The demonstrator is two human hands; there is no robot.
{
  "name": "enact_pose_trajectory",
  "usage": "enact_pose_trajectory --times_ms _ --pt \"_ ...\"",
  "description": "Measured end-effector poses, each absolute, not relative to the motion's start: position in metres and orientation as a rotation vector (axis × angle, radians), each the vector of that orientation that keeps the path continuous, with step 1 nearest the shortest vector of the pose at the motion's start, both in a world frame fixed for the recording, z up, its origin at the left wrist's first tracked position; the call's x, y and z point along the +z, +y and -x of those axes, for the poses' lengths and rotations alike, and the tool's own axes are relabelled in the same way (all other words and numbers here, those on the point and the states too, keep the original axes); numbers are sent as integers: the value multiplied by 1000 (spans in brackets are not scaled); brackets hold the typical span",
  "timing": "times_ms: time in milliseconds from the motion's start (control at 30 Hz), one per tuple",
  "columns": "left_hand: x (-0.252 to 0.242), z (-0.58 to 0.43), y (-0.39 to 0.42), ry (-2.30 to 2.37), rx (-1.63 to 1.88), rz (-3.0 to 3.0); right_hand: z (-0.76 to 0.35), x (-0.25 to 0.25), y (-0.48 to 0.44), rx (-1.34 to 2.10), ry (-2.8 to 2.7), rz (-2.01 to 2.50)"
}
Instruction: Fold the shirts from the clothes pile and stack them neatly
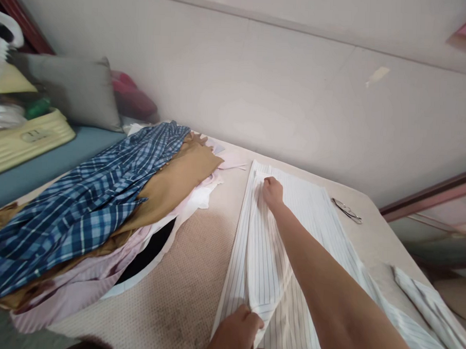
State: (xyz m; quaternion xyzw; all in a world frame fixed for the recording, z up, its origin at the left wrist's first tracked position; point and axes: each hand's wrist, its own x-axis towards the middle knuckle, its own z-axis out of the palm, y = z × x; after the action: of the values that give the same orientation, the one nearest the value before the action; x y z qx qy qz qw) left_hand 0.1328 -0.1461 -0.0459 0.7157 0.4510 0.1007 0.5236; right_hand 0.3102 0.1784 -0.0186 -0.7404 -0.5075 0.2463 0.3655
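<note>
Your left hand (241, 329) pinches the fold of a white, dark-pinstriped cloth garment (263, 263); your right hand (274, 193) pinches it near the far edge of the beige, textured tabletop (202, 260). Black-rimmed eyeglasses (347, 211) lie beside it (near the far right corner), and open tabletop separates it from blue plaid cloth (97, 189) along the left edge.

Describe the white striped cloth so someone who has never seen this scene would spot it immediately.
Start at the beige table against the pale wall. Right of its clothes pile, topped by blue plaid fabric, lies a white cloth with thin dark stripes. Unlike the pile, it lies spread out, held by the left hand and right hand.
</note>
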Motion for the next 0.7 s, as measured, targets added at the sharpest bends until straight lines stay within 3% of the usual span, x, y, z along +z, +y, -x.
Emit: enact_pose_trajectory --times_ms 167,400,700 --pt "-51 -129 -145 1056 262 -1733 -291 -36 163 366 -1640 2073" --pt "-91 -133 -151 1005 358 -1705 -277 -39 182 150 -1681 2311" --pt "-61 -132 -151 1120 321 -1652 -283 -33 191 124 -1729 2331"
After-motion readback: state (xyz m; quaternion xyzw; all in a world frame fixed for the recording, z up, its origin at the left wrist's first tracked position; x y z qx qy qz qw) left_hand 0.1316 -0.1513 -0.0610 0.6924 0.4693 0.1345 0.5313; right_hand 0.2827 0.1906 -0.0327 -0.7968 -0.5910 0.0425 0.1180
